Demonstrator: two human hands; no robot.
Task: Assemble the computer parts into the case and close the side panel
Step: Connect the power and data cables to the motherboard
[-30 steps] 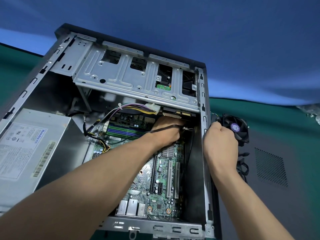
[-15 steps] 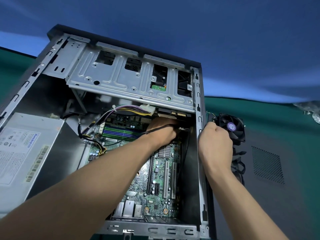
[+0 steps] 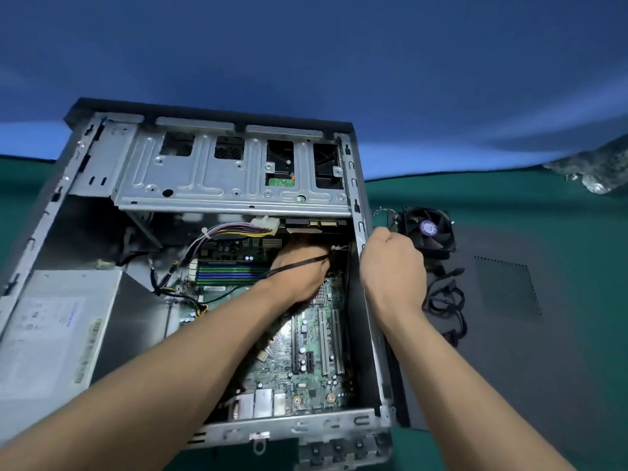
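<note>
The left hand (image 3: 302, 266) stays deep inside the open case (image 3: 365, 300) at frame centre, its fingers hidden, so their state cannot be told; a black cable (image 3: 299, 263) crosses its back. The right hand (image 3: 394, 266) remains fisted at the case's right rim, what it grips unseen. The fan (image 3: 429, 232) still lies on the green worktop (image 3: 509, 212) just right; the view has dropped slightly.

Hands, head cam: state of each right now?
Left hand: inside the case, fingers hidden, a black cable across its back; grip cannot be told.
Right hand: fist at the case's edge; contents hidden.
</note>
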